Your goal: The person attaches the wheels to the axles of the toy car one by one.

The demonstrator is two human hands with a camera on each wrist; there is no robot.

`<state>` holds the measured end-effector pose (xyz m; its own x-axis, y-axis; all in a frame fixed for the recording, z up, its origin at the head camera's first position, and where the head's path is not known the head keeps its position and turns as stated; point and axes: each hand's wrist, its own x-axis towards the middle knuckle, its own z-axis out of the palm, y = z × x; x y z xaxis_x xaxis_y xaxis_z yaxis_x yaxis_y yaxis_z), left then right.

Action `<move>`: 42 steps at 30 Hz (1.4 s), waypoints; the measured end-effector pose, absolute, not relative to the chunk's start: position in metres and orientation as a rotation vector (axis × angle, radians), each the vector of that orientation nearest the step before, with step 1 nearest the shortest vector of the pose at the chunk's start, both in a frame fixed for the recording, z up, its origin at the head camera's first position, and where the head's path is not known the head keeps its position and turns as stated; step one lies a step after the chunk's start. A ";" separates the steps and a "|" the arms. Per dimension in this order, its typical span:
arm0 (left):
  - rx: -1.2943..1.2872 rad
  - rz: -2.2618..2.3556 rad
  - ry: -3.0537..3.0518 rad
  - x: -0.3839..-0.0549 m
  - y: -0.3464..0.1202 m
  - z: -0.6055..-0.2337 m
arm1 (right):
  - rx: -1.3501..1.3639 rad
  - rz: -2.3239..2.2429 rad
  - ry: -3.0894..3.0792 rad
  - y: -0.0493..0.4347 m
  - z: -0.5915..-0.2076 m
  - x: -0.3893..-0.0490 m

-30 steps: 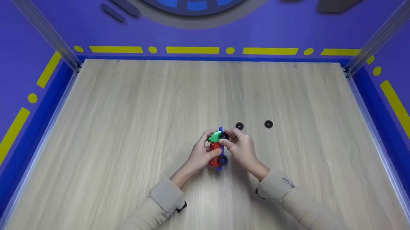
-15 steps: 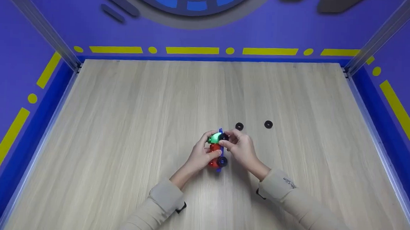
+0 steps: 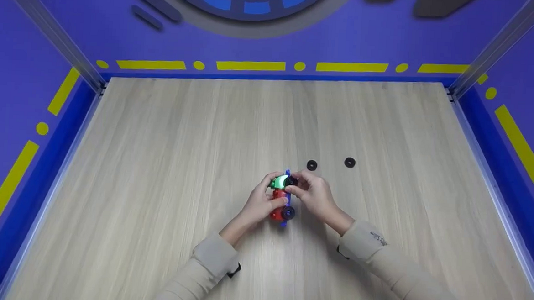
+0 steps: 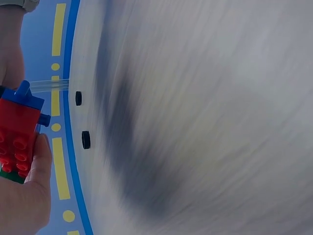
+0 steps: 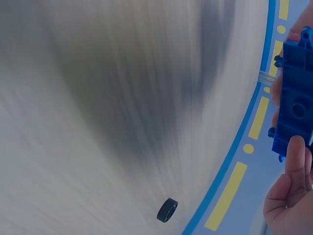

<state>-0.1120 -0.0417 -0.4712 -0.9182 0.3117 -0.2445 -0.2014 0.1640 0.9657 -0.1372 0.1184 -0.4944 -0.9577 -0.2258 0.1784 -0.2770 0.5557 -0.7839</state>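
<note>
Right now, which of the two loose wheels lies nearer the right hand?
The left loose wheel in the head view: it lies just beyond the right hand, while the other loose wheel sits farther right.

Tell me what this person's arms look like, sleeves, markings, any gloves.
The left sleeve and right sleeve are long and beige with broad cuffs; dark lettering, too small to read, marks the right. A black piece shows at each cuff; nothing is worn past them.
</note>
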 end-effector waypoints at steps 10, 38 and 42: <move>0.148 1.807 2.002 -0.112 -0.045 -0.472 | 0.682 1.308 -2.689 0.126 -0.498 -0.138; 0.153 1.765 1.978 -0.111 -0.046 -0.476 | 0.860 1.265 -2.771 0.138 -0.499 -0.139; 0.167 1.776 1.972 -0.111 -0.047 -0.476 | 0.879 1.281 -2.733 0.139 -0.502 -0.139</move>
